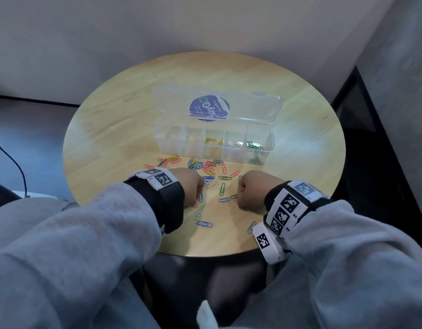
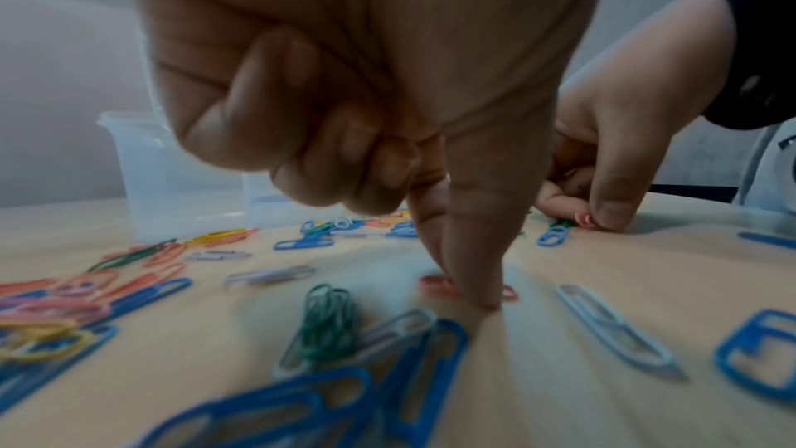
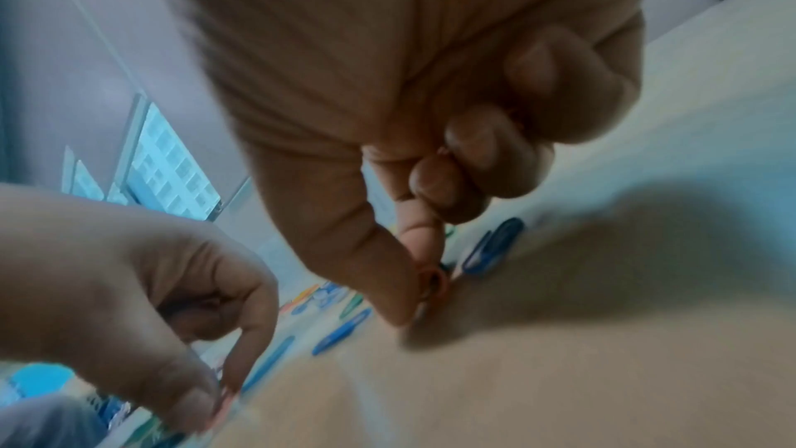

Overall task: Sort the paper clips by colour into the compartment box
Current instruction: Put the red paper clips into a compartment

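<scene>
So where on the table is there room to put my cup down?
The table shows bare wood left of the compartment box, behind its open lid, and right of it toward the rim. It is crowded in front: loose paper clips lie between the box and both hands.

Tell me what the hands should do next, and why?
Probably lift: the left hand pinches a red clip on the table and the right hand pinches another red clip. The compartment box has no red ones showing yet.
</scene>
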A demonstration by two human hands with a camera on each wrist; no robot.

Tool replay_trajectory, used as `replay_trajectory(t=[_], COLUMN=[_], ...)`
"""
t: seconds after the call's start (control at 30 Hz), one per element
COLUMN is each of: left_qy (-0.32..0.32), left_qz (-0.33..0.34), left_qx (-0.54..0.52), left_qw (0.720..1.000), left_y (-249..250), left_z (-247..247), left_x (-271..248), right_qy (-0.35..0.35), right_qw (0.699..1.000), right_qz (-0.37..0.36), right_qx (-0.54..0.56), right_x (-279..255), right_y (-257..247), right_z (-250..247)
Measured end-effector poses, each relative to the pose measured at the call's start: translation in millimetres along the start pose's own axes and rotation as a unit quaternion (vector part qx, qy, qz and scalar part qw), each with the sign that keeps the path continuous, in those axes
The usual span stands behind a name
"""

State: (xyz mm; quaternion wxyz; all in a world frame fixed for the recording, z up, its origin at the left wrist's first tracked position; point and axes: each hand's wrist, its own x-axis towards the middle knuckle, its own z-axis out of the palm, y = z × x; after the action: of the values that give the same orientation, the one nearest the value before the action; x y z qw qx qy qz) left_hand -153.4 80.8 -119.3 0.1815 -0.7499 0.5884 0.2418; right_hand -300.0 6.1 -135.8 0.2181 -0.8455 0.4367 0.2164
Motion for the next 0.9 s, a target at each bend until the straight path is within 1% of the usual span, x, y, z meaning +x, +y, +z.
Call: replay_trajectory(t=[0.1,0.2,0.3,0.37,0.4,0.47,0.57,0.63,0.7,0.73,0.77,0.8,0.83,0.9], left_qy=[-0.006,0.005,0.020,0.021,0.019,0.006,-0.012,-0.017,-0.020,-0.023,-0.024,-0.018,-0.007,0.000], left_qz=[-0.003,0.002,0.009,0.010,0.010,0.006,-0.009,-0.021,-0.028,-0.030,-0.029,-0.026,-0.027,-0.028], left_qx=[0.010,0.004,0.003,0.005,0.008,0.015,0.011,-0.027,-0.107,-0.184,-0.283,-0.382,-0.469,-0.599], left_qw=[1.000,1.000,1.000,1.000,1.000,1.000,1.000,0.999,0.994,0.982,0.958,0.924,0.883,0.800], left_y=[0,-5,-10,-10,-10,-9,-8,-9,-13,-14,-14,-13,-12,-8], left_z=[1,3,5,5,5,5,4,1,-5,-9,-13,-18,-21,-28], left_x=[3,6,7,7,8,8,5,0,-3,-4,-4,-4,-4,-5], right_qy=[-0.025,-0.026,-0.019,-0.021,-0.026,-0.038,-0.050,-0.053,-0.058,-0.062,-0.066,-0.067,-0.064,-0.035], right_qw=[0.990,0.965,0.918,0.886,0.874,0.859,0.856,0.855,0.852,0.849,0.849,0.853,0.863,0.905], right_qz=[0.000,-0.008,-0.010,-0.003,0.001,0.002,0.001,0.004,0.012,0.014,0.009,-0.005,-0.023,-0.049], right_qx=[0.138,0.262,0.397,0.463,0.486,0.510,0.515,0.516,0.521,0.524,0.525,0.518,0.500,0.421], right_x=[2,3,4,4,4,4,7,9,10,11,11,11,11,10], right_y=[6,13,16,17,17,17,17,17,16,16,15,15,15,15], right_z=[-9,-21,-28,-31,-32,-33,-31,-31,-31,-31,-30,-30,-30,-32])
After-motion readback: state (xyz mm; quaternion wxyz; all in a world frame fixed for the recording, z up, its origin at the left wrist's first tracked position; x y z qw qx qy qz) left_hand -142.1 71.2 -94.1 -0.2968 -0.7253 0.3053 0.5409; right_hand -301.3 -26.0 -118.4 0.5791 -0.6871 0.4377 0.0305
